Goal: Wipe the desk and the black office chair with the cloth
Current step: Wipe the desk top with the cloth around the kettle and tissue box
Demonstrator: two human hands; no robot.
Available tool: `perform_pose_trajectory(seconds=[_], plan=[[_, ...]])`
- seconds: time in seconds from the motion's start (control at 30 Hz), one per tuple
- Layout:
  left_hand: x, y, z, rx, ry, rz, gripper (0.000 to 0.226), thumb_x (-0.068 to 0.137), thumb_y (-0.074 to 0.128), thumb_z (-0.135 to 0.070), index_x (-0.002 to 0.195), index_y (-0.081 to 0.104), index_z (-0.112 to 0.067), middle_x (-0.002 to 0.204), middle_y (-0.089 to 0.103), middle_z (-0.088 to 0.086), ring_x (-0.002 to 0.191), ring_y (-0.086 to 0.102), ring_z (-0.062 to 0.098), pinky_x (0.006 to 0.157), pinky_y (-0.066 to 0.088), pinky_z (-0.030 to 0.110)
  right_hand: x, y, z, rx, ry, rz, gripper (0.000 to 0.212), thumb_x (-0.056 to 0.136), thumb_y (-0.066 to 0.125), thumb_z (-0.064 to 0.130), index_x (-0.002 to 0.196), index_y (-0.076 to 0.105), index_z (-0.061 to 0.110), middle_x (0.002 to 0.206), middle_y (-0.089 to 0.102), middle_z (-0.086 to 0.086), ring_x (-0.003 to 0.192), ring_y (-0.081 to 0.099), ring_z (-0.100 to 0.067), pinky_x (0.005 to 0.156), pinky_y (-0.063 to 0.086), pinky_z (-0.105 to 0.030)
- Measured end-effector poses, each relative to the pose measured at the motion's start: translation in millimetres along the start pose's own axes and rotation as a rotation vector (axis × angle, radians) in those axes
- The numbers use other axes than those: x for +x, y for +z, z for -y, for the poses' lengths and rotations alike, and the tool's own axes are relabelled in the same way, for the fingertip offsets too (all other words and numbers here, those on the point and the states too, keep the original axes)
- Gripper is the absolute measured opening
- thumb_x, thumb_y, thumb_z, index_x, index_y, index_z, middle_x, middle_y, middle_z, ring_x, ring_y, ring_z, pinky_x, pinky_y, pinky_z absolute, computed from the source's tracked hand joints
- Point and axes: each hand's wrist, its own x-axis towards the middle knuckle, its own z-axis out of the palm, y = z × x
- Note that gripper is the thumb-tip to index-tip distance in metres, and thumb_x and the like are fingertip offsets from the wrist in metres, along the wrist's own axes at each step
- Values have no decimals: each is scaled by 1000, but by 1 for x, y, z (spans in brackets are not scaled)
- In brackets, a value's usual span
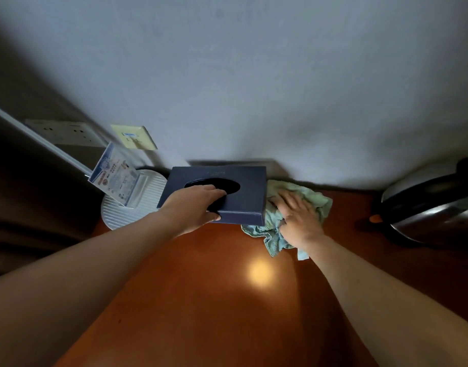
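Left hand [194, 207] fingers hook into a dark tissue box [227, 197], fingertips hidden inside; right hand [297, 218] presses flat on green cloth [276, 234]. Kettle [434, 207] cut off at three o'clock on glossy desk [214, 300].

My left hand [194, 207] reaches forward, fingers and thumb curled in a grip. My right hand [297, 215] lies flat, fingers spread, pressing down.
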Motion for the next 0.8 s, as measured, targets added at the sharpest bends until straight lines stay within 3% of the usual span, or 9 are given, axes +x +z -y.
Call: perform_pose_trajectory(seconds=[0.23,0.5,0.8], plan=[[15,16,-48,112,-19,38,57,93,63,-41,146,43,-30,126,57,-9,116,58,18,70,49,34,-72,10,-73,77,196,-47,76,90,51,17,156,18,39,169,5,7,155,4,-21,125,9,-48],[21,34,-63,123,-87,-10,45,93,65,-34,135,52,-28,116,59,-6,105,63,22,63,52,36,-108,29,-57,-28,97,-6,83,90,50,20,158,8,42,169,-9,6,156,-7,-23,126,1,-47],[32,43,-41,188,-162,-66,38,92,64,-17,127,52,-22,107,57,-2,94,62,22,54,41,34,-105,34,-34,-21,15,10,86,79,55,11,152,21,42,167,3,8,156,-1,-24,125,4,-48]])
